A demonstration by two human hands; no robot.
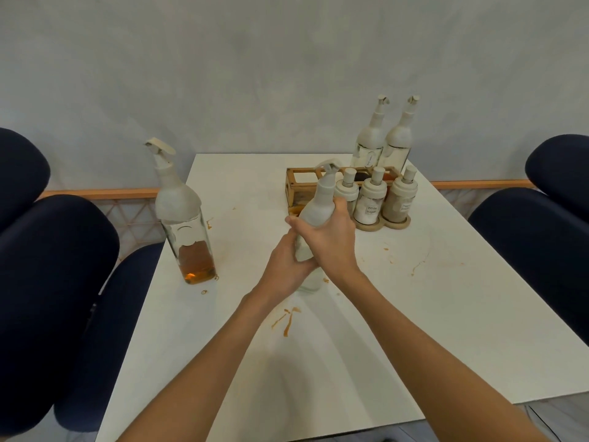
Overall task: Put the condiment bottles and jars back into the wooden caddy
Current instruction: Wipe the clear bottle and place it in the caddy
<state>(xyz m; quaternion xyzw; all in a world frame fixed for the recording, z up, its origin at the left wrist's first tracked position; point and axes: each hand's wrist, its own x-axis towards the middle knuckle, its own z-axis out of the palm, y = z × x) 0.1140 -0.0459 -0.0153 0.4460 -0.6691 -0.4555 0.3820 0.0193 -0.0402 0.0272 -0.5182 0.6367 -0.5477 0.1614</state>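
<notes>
Left hand, right hand grip bottle (white-topped); caddy behind.

- Left bottle: glossy glass is being shown.
- Middle bottle: a matt white cover is being shown.
- Caddy: bare wood is being shown.
- Table: a smooth matt top is being shown.

The white bottle you hold leans toward the wooden caddy. 2 tall bottles stand at its back. 3 jars stand in front. The bottle with brown liquid stands upright, far to the left.
</notes>
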